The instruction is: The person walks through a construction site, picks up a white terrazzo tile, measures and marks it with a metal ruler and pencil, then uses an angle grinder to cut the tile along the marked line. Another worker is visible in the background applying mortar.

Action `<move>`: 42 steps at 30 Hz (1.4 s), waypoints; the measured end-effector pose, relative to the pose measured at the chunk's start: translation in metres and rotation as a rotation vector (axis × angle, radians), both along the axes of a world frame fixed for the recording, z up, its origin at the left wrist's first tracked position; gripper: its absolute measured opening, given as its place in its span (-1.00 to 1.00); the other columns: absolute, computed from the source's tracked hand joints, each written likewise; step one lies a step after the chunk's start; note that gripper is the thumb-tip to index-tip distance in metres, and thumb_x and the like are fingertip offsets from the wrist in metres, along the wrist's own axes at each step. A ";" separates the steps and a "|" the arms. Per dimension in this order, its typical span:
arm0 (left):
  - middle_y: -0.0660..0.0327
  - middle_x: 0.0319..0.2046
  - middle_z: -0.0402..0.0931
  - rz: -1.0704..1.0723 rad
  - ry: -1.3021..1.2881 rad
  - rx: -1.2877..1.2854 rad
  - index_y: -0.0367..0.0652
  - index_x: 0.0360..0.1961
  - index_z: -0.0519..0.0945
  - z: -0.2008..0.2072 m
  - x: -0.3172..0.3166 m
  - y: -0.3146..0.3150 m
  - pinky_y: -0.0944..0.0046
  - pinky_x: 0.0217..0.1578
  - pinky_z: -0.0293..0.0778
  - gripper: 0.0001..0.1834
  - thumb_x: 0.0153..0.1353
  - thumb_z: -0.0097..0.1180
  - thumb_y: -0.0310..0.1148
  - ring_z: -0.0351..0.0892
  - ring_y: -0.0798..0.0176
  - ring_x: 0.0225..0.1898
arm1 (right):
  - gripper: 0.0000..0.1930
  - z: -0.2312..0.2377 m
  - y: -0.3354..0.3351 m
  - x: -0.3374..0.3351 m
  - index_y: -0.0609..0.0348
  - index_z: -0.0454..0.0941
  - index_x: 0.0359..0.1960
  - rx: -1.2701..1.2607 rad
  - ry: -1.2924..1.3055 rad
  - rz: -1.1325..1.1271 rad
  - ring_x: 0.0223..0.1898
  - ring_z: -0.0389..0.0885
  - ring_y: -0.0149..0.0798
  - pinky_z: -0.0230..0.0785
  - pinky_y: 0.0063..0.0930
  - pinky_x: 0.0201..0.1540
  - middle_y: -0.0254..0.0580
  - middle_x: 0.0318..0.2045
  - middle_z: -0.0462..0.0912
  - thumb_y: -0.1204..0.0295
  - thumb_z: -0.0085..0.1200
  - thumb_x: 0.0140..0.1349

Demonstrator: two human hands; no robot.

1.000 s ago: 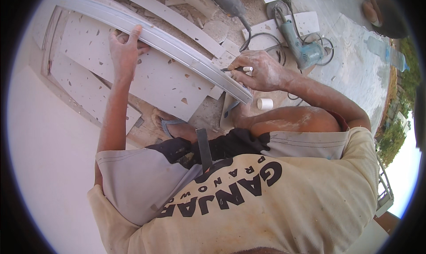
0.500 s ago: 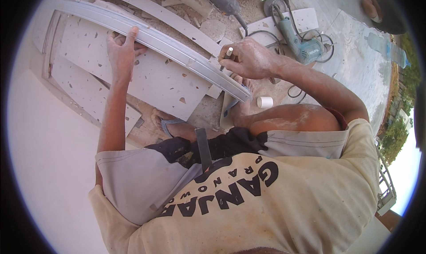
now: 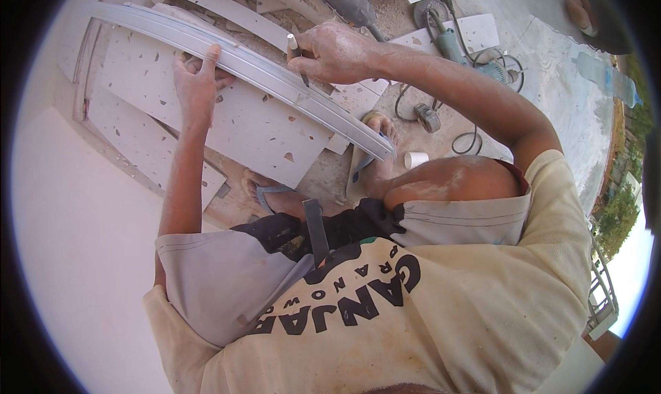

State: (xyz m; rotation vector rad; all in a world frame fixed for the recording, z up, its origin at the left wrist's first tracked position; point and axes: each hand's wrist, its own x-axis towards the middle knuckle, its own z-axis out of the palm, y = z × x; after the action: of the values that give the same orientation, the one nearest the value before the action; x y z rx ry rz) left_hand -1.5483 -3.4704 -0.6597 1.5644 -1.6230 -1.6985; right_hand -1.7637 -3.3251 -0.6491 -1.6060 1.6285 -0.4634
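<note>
A long pale metal straightedge [image 3: 323, 113] lies slantwise across a white speckled terrazzo tile [image 3: 265, 136], from the far left down towards my right foot. My left hand [image 3: 197, 84] grips its near edge, thumb on top and fingers curled at the side. My right hand [image 3: 337, 53], dusty, pinches a marker pen [image 3: 294, 48] with a white end up. The pen points down at the far edge of the straightedge, around its middle; whether the tip touches cannot be made out.
More cut tile pieces [image 3: 148, 136] lie at the left, with rubble beyond the straightedge. A teal angle grinder [image 3: 451, 47] and its cord lie at the far right, near a grey power tool [image 3: 344, 1]. A white cylinder [image 3: 415, 160] stands by my knee. Another person's foot [image 3: 580, 15] shows upper right.
My right hand has moved left and farther away along the straightedge, carrying the marker pen. My left hand keeps its grip on the straightedge.
</note>
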 end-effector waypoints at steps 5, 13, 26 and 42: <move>-0.13 -0.02 0.49 0.005 0.005 -0.010 -0.47 0.22 0.15 -0.002 0.001 0.000 0.15 -0.27 0.76 -0.29 0.31 0.28 -0.26 0.68 0.04 -0.14 | -0.65 -0.003 -0.021 0.007 0.31 0.58 -0.33 0.020 0.005 0.007 -0.45 0.64 -0.03 0.46 -0.07 -0.29 0.11 -0.51 0.63 0.20 0.03 0.34; -0.09 -0.11 0.51 0.005 0.041 -0.013 -0.45 0.16 0.17 -0.004 -0.001 0.000 0.21 -0.34 0.74 -0.34 0.31 0.28 -0.26 0.68 0.10 -0.25 | -0.62 -0.003 -0.063 0.017 0.34 0.59 -0.31 -0.141 -0.008 -0.023 -0.39 0.65 0.10 0.45 -0.02 -0.21 0.21 -0.50 0.62 0.18 0.03 0.35; -0.08 -0.19 0.58 0.030 -0.084 -0.075 -0.55 0.07 0.26 0.000 -0.007 -0.007 0.25 -0.51 0.71 -0.26 0.17 0.39 -0.18 0.69 0.13 -0.42 | -0.70 0.039 -0.070 0.017 0.08 0.68 -0.05 -0.215 -0.062 -0.242 -0.20 0.73 -0.14 0.56 -0.18 -0.14 0.01 -0.24 0.73 0.20 0.06 0.37; 0.05 -0.44 0.67 0.301 -0.462 -0.704 -0.46 0.07 0.47 0.008 0.155 -0.121 0.13 -0.12 0.55 -0.34 0.07 0.29 -0.16 0.70 0.06 -0.28 | -0.59 0.061 -0.058 0.066 0.20 0.48 0.17 -0.306 -0.020 0.150 0.08 0.57 0.04 0.43 -0.10 0.17 0.08 0.04 0.53 0.31 0.04 0.33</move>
State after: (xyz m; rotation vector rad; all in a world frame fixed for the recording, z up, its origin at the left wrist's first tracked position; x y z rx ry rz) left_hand -1.3931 -3.5918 -0.6512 1.7473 -1.7883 -0.5268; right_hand -1.6974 -3.3827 -0.5880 -1.9262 1.4615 -0.6726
